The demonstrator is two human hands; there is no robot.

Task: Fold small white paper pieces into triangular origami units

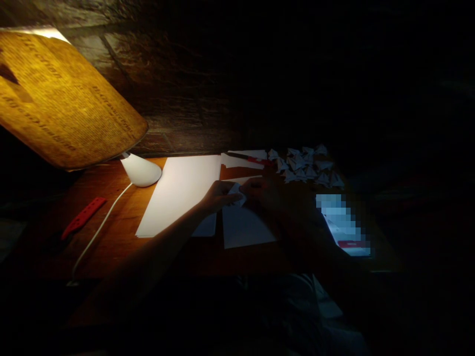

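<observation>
A small folded piece of white paper (237, 194) is held between both hands above the wooden table. My left hand (218, 195) pinches it from the left, thumb and fingers closed on its edge. On its right side my right hand (260, 192) grips it too, though deep shadow hides most of those fingers. Under the hands lies a white sheet (247, 227). Beside it, to the left, rests a larger stack of white paper (181, 198). Several small folded paper pieces (300, 165) sit in a group at the back right.
A lamp with a printed shade (70, 104) and white base (143, 170) stands at the left, its cord (100, 225) trailing forward. A red perforated object (83, 216) lies near it. A red-and-black tool (249, 158) rests on paper behind. A lit phone (343, 225) is at the right.
</observation>
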